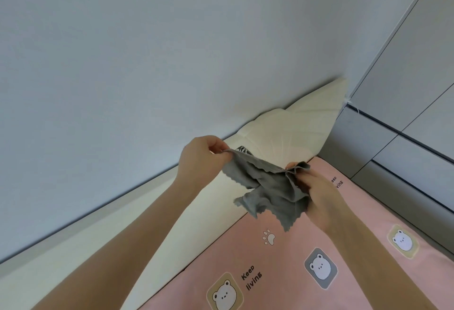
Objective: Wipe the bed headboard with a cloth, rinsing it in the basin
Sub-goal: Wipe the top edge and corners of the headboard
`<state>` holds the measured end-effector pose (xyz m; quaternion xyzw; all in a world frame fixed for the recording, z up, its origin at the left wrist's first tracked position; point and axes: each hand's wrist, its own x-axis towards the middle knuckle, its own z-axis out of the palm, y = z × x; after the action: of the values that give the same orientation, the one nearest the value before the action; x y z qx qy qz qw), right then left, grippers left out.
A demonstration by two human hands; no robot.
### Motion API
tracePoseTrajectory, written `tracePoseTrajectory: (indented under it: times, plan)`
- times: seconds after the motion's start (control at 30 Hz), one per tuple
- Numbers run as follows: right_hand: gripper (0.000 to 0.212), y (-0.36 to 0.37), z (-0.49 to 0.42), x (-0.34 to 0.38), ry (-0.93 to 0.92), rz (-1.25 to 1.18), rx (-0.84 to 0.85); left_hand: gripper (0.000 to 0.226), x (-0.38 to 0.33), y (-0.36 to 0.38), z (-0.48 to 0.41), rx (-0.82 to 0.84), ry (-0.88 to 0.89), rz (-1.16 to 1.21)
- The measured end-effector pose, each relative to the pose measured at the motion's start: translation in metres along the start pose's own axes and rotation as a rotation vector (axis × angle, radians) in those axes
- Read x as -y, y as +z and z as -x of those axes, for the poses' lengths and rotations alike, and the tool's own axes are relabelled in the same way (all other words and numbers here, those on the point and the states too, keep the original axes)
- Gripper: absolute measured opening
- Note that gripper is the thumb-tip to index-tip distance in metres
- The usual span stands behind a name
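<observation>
Left hand (201,157) pinches one corner of grey cloth (267,187) | right hand (319,196) grips the other end | cloth hangs stretched between hands above pink bedspread (307,273), near cream pillow (294,130)

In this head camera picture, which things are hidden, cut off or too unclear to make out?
The basin: head view, outside the frame entirely.
The fingers of the right hand: head view, partly buried in folds of the grey cloth.
The black-and-white patterned item on the pillow: head view, mostly behind the cloth and left hand; unidentifiable.
The print beside the right hand: head view, partly covered by that hand.
</observation>
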<state>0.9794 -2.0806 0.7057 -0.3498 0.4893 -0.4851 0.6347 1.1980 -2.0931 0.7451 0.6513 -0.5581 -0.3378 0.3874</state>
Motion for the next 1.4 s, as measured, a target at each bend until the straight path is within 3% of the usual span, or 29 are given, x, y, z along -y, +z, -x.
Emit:
tracePoseTrajectory:
  times: [0.1, 0.17, 0.3, 0.4, 0.53, 0.63, 0.73, 0.87, 0.97, 1.03, 1.1, 1.23, 1.33, 1.4]
  plan:
    - [0.026, 0.005, 0.0, 0.011, -0.003, 0.092, -0.021, 0.005, -0.001, 0.012, -0.013, -0.058, -0.01, -0.115]
    - [0.024, 0.011, -0.002, 0.019, -0.007, 0.132, -0.032, 0.012, 0.0, 0.023, -0.017, -0.045, -0.108, 0.008]
    - [0.023, 0.021, -0.012, 0.029, 0.046, 0.146, -0.052, 0.025, -0.003, 0.035, -0.001, 0.332, -0.462, 0.56]
    - [0.022, 0.023, -0.027, 0.029, 0.064, 0.196, -0.044, 0.02, 0.002, 0.046, 0.013, 0.505, -0.405, 0.658]
    - [0.023, 0.013, -0.044, 0.021, 0.005, 0.348, -0.096, 0.037, 0.008, 0.062, 0.005, 0.311, -0.438, 0.574]
    - [0.039, 0.001, -0.045, 0.018, -0.153, 0.621, -0.153, 0.032, 0.006, 0.066, -0.004, 0.242, -0.473, 0.555]
    - [0.069, -0.008, -0.034, 0.008, -0.33, 0.729, 0.064, 0.029, 0.0, 0.06, -0.009, 0.315, -0.483, 0.525]
    - [0.066, 0.004, -0.033, -0.019, -0.397, 0.629, 0.391, 0.035, -0.002, 0.05, -0.014, 0.443, -0.497, 0.505]
    - [0.052, 0.019, -0.047, -0.044, -0.327, 0.428, 0.253, 0.035, 0.002, 0.035, -0.016, 0.411, -0.47, 0.463]
    - [0.043, 0.027, -0.057, -0.058, -0.235, 0.3, 0.033, 0.03, 0.009, 0.021, -0.017, 0.29, -0.431, 0.393]
    - [0.033, 0.036, -0.067, -0.064, -0.26, 0.254, -0.156, 0.024, 0.02, 0.008, -0.02, 0.138, -0.377, 0.297]
    - [0.024, 0.081, -0.095, -0.07, -0.544, 0.601, -0.274, 0.021, 0.04, -0.001, -0.028, -0.052, -0.267, 0.092]
    - [0.03, 0.105, -0.127, -0.105, -0.804, 1.143, -0.121, 0.019, 0.046, -0.003, -0.038, -0.072, -0.197, 0.015]
    - [0.043, 0.097, -0.144, -0.121, -0.83, 1.29, -0.029, 0.017, 0.045, -0.004, -0.047, -0.058, -0.164, -0.016]
